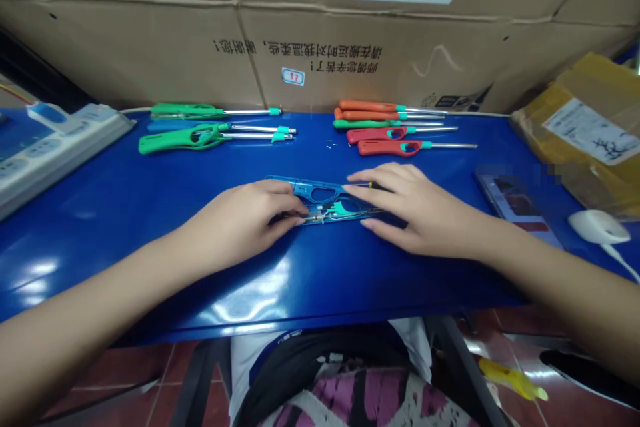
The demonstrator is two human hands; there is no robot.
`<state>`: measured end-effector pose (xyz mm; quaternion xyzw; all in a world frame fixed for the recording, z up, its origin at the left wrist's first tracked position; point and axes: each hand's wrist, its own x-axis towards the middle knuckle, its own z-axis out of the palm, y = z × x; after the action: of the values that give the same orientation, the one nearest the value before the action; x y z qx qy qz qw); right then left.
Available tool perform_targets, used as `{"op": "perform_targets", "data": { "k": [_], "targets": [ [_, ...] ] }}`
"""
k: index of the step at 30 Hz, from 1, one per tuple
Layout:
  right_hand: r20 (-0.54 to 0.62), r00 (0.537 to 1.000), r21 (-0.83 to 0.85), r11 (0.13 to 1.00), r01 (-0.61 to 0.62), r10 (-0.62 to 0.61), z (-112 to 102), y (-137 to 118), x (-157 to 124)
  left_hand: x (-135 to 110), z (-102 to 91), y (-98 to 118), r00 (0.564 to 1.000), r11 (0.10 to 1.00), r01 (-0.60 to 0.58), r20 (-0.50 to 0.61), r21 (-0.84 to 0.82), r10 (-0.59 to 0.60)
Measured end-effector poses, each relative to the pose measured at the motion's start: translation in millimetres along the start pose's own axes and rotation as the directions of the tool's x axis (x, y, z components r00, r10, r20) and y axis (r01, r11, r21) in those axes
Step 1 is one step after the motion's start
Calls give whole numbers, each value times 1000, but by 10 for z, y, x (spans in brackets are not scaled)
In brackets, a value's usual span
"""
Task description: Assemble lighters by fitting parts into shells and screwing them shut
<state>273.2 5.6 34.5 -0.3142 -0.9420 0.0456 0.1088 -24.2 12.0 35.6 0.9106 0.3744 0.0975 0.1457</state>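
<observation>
A blue lighter shell [320, 195], opened with its teal trigger and metal parts showing, lies flat in the middle of the blue table [150, 213]. My left hand [250, 217] rests at its left end, fingers curled and pinching the small metal parts. My right hand [415, 207] lies over its right end, fingers stretched toward the shell, with a thin dark tool tipped in yellow under the fingers.
Green and blue long-nozzle lighters [200, 128] lie at the back left, orange, red and green ones [395, 130] at the back right. Cardboard boxes [320, 27] wall the back. A power strip [55, 140] sits left, a phone [515, 203] and white mouse [597, 225] right.
</observation>
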Motion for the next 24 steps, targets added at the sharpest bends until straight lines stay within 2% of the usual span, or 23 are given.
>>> {"op": "perform_targets", "data": {
  "k": [5, 9, 11, 17, 21, 24],
  "targets": [
    [-99, 990, 191, 978, -83, 103, 37, 190, 8, -5, -27, -21, 993, 984, -97, -46, 149, 105],
    [-99, 994, 212, 977, -33, 55, 80, 212, 6, -5, 79, 52, 968, 986, -136, -199, 99, 153],
    [-98, 994, 227, 974, -14, 37, 70, 224, -9, -3, 162, 79, 955, 983, -167, -237, 75, 180],
    [-87, 996, 291, 957, 0, 27, 66, 305, -56, 31, 347, 30, 947, 969, -232, -207, 85, 245],
    [-54, 998, 315, 949, -20, 39, 75, 302, -40, 49, 369, -7, 952, 967, -250, -171, 40, 253],
    [17, 997, 288, 955, -71, 69, 32, 273, -7, 54, 360, 10, 957, 968, -248, -151, 30, 249]
  ]
}}
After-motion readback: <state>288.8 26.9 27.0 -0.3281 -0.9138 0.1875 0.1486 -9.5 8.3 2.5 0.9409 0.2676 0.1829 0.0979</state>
